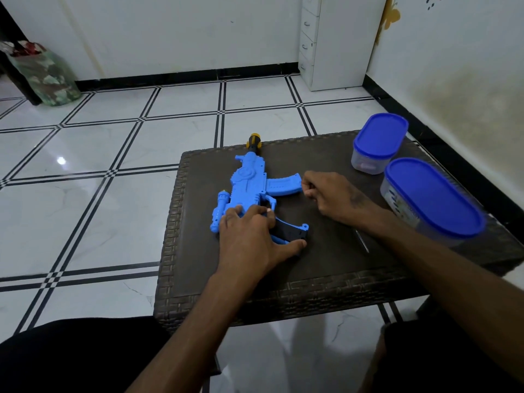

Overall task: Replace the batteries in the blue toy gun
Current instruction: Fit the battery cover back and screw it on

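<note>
Mid-bench, the blue toy gun (249, 185) is pinned lengthwise by the spread left hand (252, 236); beside its magazine, the right hand (331, 194) is curled, its pinch unclear.

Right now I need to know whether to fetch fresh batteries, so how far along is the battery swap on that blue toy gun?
Barely started. The blue plastic toy gun lies closed on the dark woven table; no batteries show. In hand: the left hand presses its rear, while the right hand rests curled beside the magazine. Left: opening it, perhaps with the thin metal tool, then swapping the cells.
</note>
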{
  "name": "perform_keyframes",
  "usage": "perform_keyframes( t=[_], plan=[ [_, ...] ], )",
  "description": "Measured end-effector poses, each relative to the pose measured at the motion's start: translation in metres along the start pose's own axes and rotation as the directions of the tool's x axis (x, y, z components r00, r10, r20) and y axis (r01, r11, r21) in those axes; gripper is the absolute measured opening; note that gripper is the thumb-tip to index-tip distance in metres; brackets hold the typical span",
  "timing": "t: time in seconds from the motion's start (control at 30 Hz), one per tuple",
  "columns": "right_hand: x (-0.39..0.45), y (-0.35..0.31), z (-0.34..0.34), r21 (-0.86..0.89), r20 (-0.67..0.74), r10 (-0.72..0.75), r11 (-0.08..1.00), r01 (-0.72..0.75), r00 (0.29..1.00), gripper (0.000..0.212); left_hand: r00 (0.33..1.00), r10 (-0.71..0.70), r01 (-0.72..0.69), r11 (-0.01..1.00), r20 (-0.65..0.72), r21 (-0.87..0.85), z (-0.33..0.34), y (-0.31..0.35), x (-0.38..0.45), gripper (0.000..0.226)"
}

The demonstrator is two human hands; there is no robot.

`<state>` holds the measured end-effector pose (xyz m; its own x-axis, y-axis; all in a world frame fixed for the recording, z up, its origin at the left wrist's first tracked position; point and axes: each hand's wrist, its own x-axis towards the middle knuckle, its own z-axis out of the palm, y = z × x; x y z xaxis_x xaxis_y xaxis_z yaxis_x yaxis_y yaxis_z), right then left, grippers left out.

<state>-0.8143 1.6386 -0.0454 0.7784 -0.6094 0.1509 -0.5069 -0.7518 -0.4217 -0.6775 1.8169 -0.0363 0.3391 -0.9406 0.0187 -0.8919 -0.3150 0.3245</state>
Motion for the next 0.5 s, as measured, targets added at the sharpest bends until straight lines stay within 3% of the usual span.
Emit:
perform_keyframes(
  t=[0.23, 0.5],
  plan=[
    [-0.005, -0.010, 0.004, -0.197, 0.032, 0.066, 0.979, -0.059, 0.997, 0.028, 1.000, 0.006, -0.006, 1.000, 0.011, 0.001, -0.002, -0.001, 0.001, 0.072],
    [-0.006, -0.014, 0.001, -0.223, 0.052, 0.117, 0.969, -0.103, 0.992, 0.025, 1.000, 0.002, -0.002, 1.000, 0.024, 0.001, -0.003, 0.000, 0.000, 0.074]
  ],
)
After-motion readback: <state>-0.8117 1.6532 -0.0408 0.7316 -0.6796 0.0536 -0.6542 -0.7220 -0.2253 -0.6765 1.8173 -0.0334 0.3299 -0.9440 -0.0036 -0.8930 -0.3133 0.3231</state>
